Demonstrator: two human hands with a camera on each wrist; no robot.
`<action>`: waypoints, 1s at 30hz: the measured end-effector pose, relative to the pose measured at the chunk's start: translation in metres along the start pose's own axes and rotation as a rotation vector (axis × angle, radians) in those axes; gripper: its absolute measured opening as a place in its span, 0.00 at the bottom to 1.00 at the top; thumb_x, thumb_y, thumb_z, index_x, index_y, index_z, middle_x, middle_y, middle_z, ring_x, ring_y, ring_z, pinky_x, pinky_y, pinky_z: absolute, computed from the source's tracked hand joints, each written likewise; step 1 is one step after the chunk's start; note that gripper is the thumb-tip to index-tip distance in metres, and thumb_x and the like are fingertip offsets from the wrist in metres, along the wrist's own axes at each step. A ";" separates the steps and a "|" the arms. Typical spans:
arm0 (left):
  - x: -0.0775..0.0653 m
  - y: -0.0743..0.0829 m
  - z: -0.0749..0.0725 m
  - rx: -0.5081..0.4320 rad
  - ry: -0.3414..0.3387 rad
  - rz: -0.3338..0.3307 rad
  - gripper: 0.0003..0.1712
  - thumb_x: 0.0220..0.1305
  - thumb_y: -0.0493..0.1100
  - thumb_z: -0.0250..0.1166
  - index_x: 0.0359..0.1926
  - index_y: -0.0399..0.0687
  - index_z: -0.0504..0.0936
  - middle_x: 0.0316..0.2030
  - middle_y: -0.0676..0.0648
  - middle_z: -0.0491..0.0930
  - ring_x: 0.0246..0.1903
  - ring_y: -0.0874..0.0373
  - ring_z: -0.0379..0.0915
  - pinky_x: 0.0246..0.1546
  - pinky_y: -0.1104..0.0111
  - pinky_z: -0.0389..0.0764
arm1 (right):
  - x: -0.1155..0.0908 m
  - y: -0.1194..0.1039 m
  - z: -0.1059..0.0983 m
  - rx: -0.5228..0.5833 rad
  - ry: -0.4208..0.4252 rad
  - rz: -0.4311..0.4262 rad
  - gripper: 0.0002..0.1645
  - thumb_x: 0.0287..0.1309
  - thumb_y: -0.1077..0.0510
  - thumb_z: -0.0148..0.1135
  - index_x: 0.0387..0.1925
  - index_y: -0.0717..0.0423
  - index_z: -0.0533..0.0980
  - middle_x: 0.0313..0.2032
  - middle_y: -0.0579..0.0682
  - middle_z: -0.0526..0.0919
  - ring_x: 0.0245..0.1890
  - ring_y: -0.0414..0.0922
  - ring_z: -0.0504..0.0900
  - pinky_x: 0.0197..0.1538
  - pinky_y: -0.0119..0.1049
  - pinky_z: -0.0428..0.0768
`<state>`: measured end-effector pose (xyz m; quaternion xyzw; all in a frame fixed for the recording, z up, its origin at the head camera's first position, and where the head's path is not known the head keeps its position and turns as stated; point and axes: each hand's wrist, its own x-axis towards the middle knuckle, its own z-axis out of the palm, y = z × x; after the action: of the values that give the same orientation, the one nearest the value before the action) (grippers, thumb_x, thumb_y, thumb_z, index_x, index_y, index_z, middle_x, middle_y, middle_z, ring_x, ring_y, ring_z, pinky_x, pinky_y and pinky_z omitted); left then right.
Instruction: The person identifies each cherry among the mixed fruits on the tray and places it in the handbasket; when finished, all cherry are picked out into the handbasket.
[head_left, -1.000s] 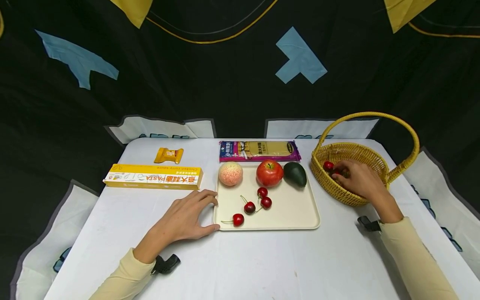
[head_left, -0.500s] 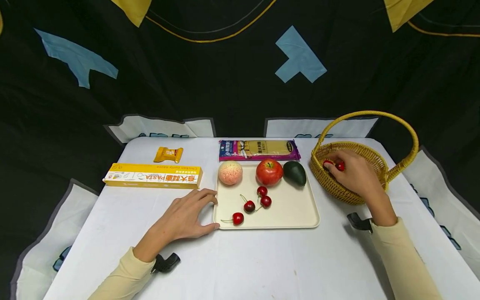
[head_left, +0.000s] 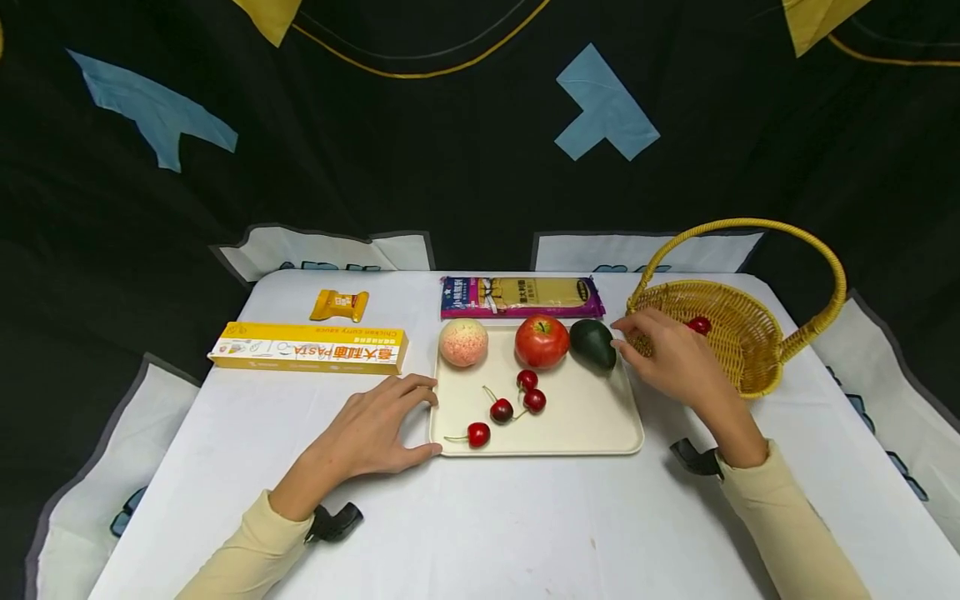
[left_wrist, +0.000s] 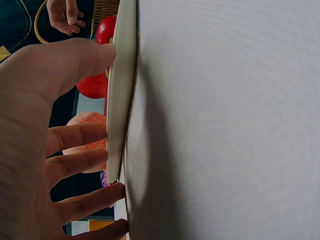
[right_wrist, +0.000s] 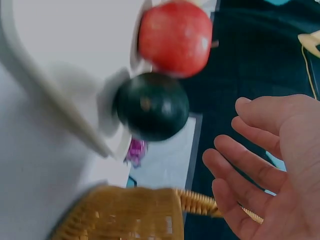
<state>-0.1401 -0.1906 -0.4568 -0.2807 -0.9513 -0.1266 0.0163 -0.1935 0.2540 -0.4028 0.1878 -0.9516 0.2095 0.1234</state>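
Observation:
My left hand (head_left: 382, 429) rests at the left side of a cream tray (head_left: 577, 421), thumb and fingertips touching its rim. On the tray lie a pale pink peach (head_left: 463, 342), a red apple (head_left: 542, 342), a dark green avocado (head_left: 592, 345) and several cherries (head_left: 477, 434) with stems. Between tray and basket hovers my right hand (head_left: 678, 358), fingertips beside the avocado in the head view. Its fingers are loosely bent, and the right wrist view shows nothing between them. Behind that hand stands a wicker basket (head_left: 750, 358) with a cherry (head_left: 699, 325) inside; the hand hides part of it.
A purple-ended pasta packet (head_left: 522, 298) lies behind the tray. To the left are a yellow pasta box (head_left: 307, 348) and a small orange-yellow wrapped snack (head_left: 339, 306). The basket's tall handle (head_left: 750, 223) arches over it. A dark cloth hangs behind the white table.
My right hand has come out of the basket and moved left toward the tray's right edge, beside the avocado. The left hand stays at the tray's left rim.

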 end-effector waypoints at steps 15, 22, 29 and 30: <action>0.000 0.001 0.000 -0.002 0.001 -0.005 0.33 0.57 0.73 0.74 0.58 0.64 0.83 0.71 0.56 0.75 0.62 0.51 0.78 0.43 0.49 0.84 | -0.007 -0.039 0.030 0.005 -0.101 -0.181 0.18 0.64 0.54 0.78 0.52 0.54 0.86 0.47 0.54 0.88 0.37 0.50 0.88 0.39 0.46 0.87; 0.000 0.000 0.000 -0.003 0.007 0.005 0.33 0.58 0.73 0.74 0.58 0.64 0.82 0.71 0.56 0.75 0.63 0.52 0.77 0.43 0.50 0.84 | -0.014 -0.055 0.043 0.021 -0.179 -0.239 0.16 0.64 0.54 0.78 0.52 0.51 0.88 0.50 0.49 0.87 0.45 0.48 0.88 0.46 0.47 0.88; 0.000 0.000 0.001 -0.005 0.003 0.003 0.33 0.57 0.73 0.74 0.58 0.64 0.82 0.71 0.56 0.75 0.63 0.52 0.77 0.43 0.50 0.84 | -0.020 -0.064 0.054 0.028 -0.217 -0.349 0.17 0.64 0.56 0.77 0.53 0.52 0.86 0.53 0.48 0.85 0.53 0.46 0.85 0.54 0.46 0.86; 0.000 0.000 0.001 -0.005 0.002 0.001 0.34 0.57 0.73 0.73 0.58 0.64 0.82 0.71 0.56 0.75 0.63 0.52 0.77 0.43 0.50 0.84 | -0.020 -0.065 0.055 0.035 -0.221 -0.363 0.17 0.64 0.56 0.77 0.53 0.53 0.85 0.54 0.48 0.85 0.53 0.46 0.85 0.55 0.46 0.86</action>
<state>-0.1402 -0.1906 -0.4575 -0.2813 -0.9507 -0.1293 0.0168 -0.1571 0.1809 -0.4347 0.3802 -0.9061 0.1783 0.0509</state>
